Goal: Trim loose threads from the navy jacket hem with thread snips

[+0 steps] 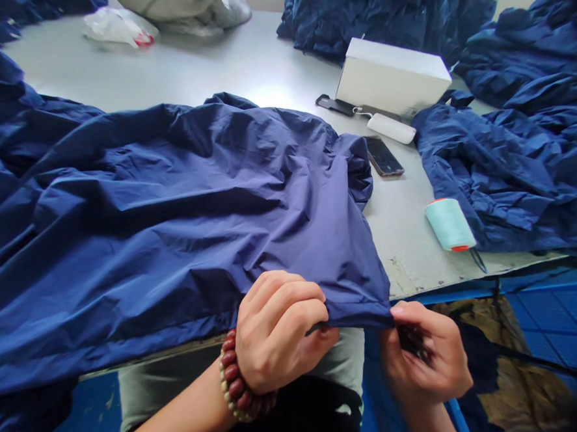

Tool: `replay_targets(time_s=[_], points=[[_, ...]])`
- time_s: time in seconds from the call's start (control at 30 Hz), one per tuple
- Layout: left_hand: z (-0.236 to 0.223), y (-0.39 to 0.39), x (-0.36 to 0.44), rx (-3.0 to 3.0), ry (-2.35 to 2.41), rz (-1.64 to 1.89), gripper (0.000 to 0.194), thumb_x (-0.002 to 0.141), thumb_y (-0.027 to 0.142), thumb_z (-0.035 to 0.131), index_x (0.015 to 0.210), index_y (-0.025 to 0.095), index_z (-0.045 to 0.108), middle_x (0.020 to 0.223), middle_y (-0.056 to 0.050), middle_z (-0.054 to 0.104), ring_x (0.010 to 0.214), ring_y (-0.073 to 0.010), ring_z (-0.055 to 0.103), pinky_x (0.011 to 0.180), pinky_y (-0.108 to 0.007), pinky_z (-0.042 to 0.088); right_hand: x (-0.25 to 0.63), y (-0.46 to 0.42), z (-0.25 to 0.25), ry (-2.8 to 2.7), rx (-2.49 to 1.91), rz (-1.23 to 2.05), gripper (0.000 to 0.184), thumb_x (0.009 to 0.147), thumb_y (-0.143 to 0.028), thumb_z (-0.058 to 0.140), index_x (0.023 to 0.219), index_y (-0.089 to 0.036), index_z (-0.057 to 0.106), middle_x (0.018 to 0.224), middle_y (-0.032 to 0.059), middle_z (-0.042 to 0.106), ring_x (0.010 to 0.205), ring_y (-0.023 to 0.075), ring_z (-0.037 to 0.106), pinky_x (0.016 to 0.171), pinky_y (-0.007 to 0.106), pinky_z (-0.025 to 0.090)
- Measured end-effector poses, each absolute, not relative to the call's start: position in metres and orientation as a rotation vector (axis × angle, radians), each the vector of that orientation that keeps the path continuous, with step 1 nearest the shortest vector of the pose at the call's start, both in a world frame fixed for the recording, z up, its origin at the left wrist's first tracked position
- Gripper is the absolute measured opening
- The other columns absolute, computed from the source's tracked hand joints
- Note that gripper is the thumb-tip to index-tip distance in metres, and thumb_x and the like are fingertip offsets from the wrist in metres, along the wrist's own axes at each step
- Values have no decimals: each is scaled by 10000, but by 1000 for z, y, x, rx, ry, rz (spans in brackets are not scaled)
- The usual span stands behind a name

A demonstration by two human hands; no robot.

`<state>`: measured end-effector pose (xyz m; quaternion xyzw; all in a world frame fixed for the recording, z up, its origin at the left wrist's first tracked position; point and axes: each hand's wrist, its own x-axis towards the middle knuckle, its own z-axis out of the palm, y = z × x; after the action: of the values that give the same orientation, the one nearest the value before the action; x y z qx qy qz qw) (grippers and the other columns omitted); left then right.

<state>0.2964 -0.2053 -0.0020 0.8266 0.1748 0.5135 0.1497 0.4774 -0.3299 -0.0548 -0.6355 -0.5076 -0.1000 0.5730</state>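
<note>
A navy blue garment (211, 198) of thin, wrinkled fabric is spread over the table and hangs past its front edge. My left hand (281, 333), with a bead bracelet (236, 382) on the wrist, is closed around the garment's near edge. To its right, my right hand (426, 355) pinches the corner of that same edge between thumb and forefinger. The edge runs taut between both hands. Something dark lies inside my right palm, mostly hidden by the fingers, and its kind is unclear.
A mint thread cone (450, 224) lies on the table (398, 249) at right. Behind it are a phone (384, 157), a white power bank (391, 128) and a white box (393, 79). More navy garments (520, 171) are heaped right and back. Plastic bags (119, 26) lie back left.
</note>
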Motion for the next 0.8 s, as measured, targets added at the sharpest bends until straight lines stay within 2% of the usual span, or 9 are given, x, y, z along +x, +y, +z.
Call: replay_targets(time_s=[0.43, 0.57, 0.8], points=[[-3, -207, 298, 2368, 581, 1500, 287, 795, 107, 778, 1004, 217, 616, 907, -38, 777, 821, -204, 727, 802, -367, 610, 480, -332, -48, -1102, -1509, -217, 129, 923, -190, 801, 1045, -187, 757, 889, 47, 780, 670, 158, 745, 566, 237, 629], [-5, -208, 298, 2336, 591, 1514, 264, 814, 120, 776, 1010, 212, 624, 910, -36, 770, 831, -198, 713, 809, -366, 606, 479, -331, -49, -1100, -1490, -238, 145, 916, -178, 813, 1051, -179, 762, 888, 50, 781, 672, 159, 746, 569, 235, 627], [-3, -209, 297, 2337, 613, 1438, 191, 852, 83, 751, 974, 218, 692, 896, -20, 744, 836, -186, 686, 813, -357, 573, 478, -331, -42, -1162, -1536, -218, 169, 940, -224, 797, 1106, -206, 768, 822, 16, 781, 552, 133, 698, 491, 212, 567]])
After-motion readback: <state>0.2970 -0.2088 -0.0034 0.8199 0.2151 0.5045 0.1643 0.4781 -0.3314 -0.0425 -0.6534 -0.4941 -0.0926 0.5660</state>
